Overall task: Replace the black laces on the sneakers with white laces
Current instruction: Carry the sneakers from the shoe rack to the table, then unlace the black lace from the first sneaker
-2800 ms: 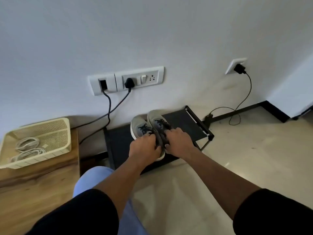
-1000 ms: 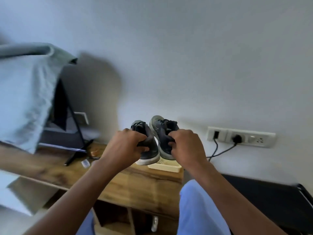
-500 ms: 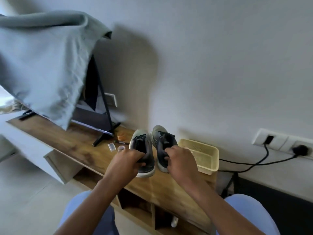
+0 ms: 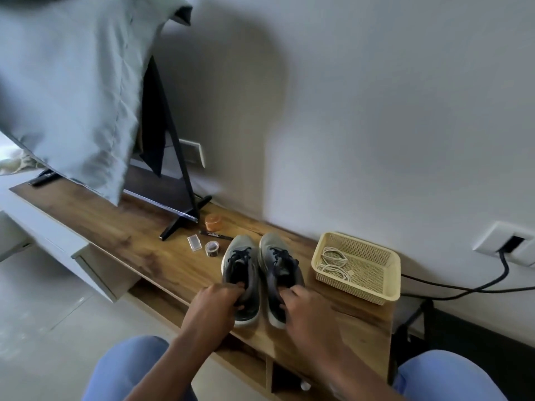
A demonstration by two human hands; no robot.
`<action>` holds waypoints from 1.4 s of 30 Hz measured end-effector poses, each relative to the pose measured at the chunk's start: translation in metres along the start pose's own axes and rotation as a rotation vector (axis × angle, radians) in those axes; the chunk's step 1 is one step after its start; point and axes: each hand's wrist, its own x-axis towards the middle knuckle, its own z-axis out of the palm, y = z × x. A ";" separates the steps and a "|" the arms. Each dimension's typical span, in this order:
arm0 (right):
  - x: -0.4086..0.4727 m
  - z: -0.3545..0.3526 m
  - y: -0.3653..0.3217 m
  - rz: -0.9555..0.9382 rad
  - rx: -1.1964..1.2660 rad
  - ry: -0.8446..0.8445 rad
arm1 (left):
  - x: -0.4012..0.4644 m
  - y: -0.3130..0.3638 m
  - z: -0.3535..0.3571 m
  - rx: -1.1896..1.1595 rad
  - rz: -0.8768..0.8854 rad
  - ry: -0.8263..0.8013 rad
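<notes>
So both sneakers are sitting side by side on the wooden shelf (image 4: 139, 250), toes pointing at the wall, black laces (image 4: 241, 254) in place on both. The left sneaker (image 4: 241, 273) has the left hand (image 4: 212, 309) closed over its heel end, fingers curled into the collar. The right sneaker (image 4: 279, 264) gets the same treatment from the right hand (image 4: 308, 312), thumb and fingers pinching the heel. Can't really tell how hard either grip is, the hands cover that part.

Just right of the shoes there's a cream plastic basket (image 4: 388, 287) with the white laces (image 4: 333, 260) coiled inside. On the other side, near the toe of the left sneaker: a small roll of tape (image 4: 212, 248), a clear little box (image 4: 194, 243), a black pen (image 4: 215, 234) and an orange cap (image 4: 213, 222). Further left a TV (image 4: 162, 180) stands on the shelf with a grey cloth (image 4: 72, 91) draped over it. Wall socket (image 4: 506, 246) with a black cable (image 4: 463, 289) off to the right, blue-trousered knees at the bottom of the view
</notes>
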 end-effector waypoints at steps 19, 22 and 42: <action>0.003 0.014 0.036 -0.102 -0.014 -0.036 | 0.084 -0.004 0.039 0.016 -0.155 0.083; 0.004 0.013 0.039 -0.116 0.005 -0.055 | 0.088 0.000 0.044 0.001 -0.157 0.074; 0.039 0.025 0.077 -0.043 0.138 -0.006 | 0.080 0.041 0.043 -0.096 0.206 -0.186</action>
